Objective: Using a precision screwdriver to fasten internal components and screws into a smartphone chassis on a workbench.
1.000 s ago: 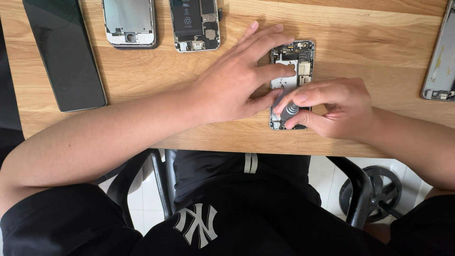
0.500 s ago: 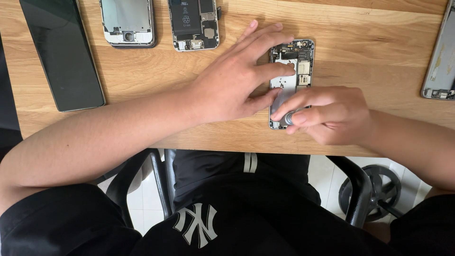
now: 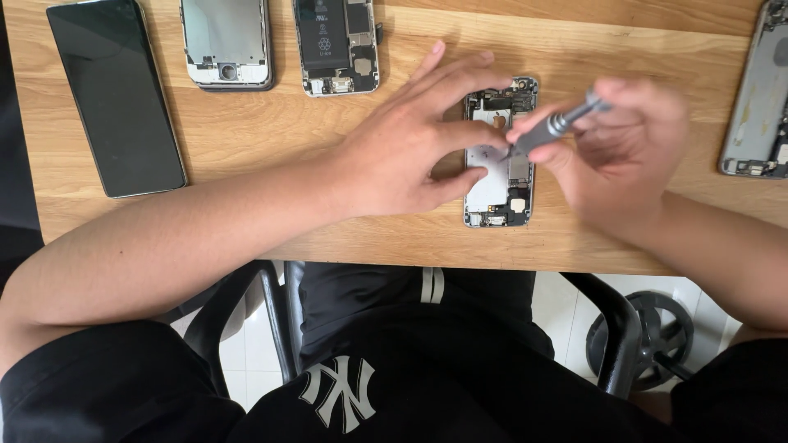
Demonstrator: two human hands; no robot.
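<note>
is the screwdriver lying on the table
No, the right hand holds the screwdriver tilted over the opened phone.

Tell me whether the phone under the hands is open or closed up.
Open. The phone lies flat on the wooden table with its inner boards and metal plate bare; the left hand steadies it, the right hand holds a screwdriver.

The opened phone [image 3: 499, 156] lies on the tabletop [image 3: 263, 131] near its front edge, the left hand [image 3: 402, 148] resting on its left side and the right hand [image 3: 624, 156] holding a screwdriver [image 3: 554, 127] over it from the right. Left of that phone lie a battery-side phone body [image 3: 336, 45], a bare frame [image 3: 226, 41], and farthest a whole handset [image 3: 115, 94]. Right of it, at the tabletop's edge, lies another casing [image 3: 759, 94].
</note>
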